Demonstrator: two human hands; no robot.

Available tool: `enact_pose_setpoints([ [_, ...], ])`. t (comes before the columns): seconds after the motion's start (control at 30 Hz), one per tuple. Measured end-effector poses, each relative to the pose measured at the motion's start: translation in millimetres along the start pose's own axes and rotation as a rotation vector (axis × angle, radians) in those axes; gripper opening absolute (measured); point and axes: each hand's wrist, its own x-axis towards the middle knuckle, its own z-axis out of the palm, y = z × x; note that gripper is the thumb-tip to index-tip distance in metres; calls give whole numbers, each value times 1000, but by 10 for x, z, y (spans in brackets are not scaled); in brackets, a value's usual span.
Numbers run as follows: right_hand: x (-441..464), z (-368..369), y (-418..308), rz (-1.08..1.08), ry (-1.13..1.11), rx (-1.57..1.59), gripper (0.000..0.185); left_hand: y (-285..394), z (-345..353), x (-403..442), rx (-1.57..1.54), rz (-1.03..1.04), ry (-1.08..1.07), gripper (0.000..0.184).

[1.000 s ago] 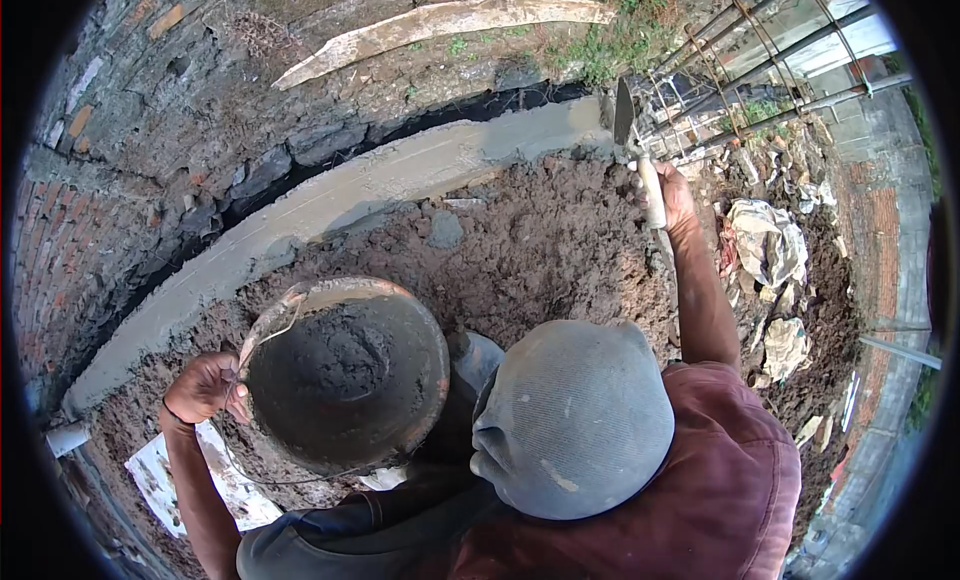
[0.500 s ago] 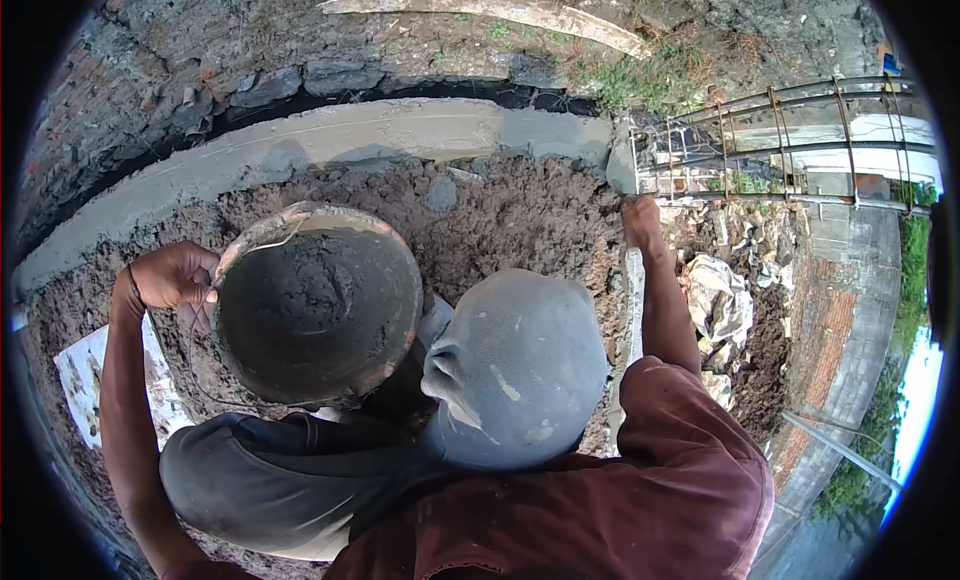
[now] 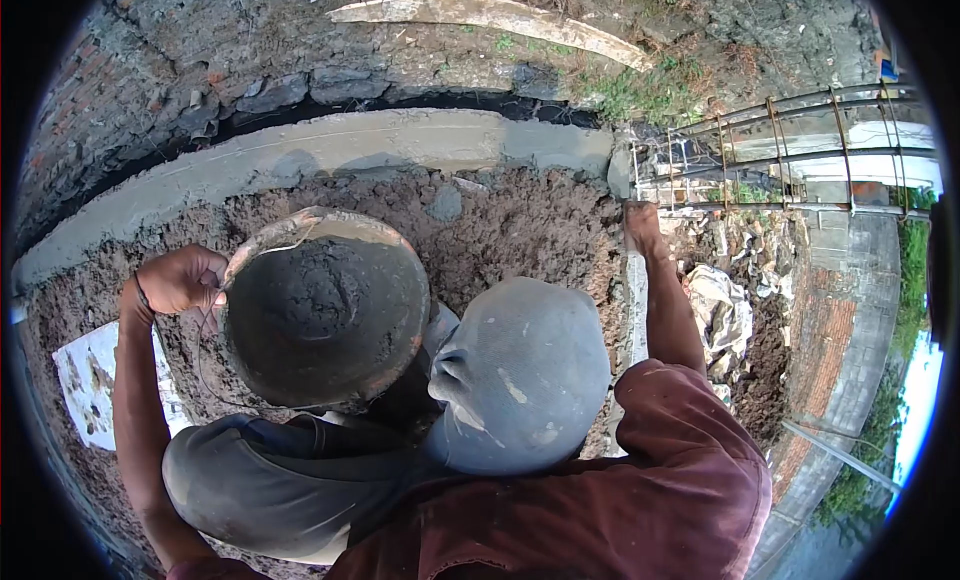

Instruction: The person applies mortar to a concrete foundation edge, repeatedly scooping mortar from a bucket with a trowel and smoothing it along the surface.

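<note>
My left hand (image 3: 185, 279) is closed on the left rim of a round bucket (image 3: 400, 330). Wet grey mortar (image 3: 320, 290) lies inside it, heaped in the middle, and a thin wire handle hangs at the side. The bucket is tilted toward me, beside my bent knees. Far out to the right, my right hand (image 3: 643, 223) is closed at the end of a low wall with a smooth grey mortar top (image 3: 430, 140). Just beyond its fingers is the flat grey blade of a trowel (image 3: 620, 168), against the wall's end; its handle is hidden in my grip.
Steel rebar with ties (image 3: 790, 155) extends right from the wall's end. Rough brown soil (image 3: 520, 220) lies between the wall and my knees. A white, stained board (image 3: 90, 380) is at left. Crumpled sacking (image 3: 718, 310) and rubble lie right of my arm.
The view has shifted slightly, so most things sit a little lower. Both hands keep their places at the bucket rim and the wall's end.
</note>
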Motion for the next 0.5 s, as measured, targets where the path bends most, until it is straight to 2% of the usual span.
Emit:
enact_pose_setpoints([
  [0.07,355,74,603,-169,84,-133,26,19,26,-17,23,12,20,10],
  [0.1,470,50,785,-507,20,-508,26,30,46,-25,51,21,33,10],
  [0.13,559,-3,970,-380,-66,-197,20,32,58,-29,48,20,34,10],
  [0.2,112,-118,327,-109,-119,495,9,51,60,-25,70,40,33,12],
  [0.23,708,-91,861,-277,-141,-62,11,38,49,-21,72,42,35,12],
  [0.27,621,-117,826,-276,-140,-60,11,9,35,-17,80,56,39,12],
  [0.33,190,-213,547,-264,-177,246,16,40,58,-35,88,68,41,12],
  [0.4,-143,-101,171,7,18,-72,25,171,131,-89,95,-11,86,11],
  [0.43,-612,-41,-334,-58,172,-282,35,149,120,-86,90,-11,91,11],
  [0.47,-546,-6,-150,-60,80,-289,41,106,110,-78,57,-1,83,12],
  [0.5,-538,52,-92,-140,110,-308,40,86,97,-64,30,9,73,12],
])
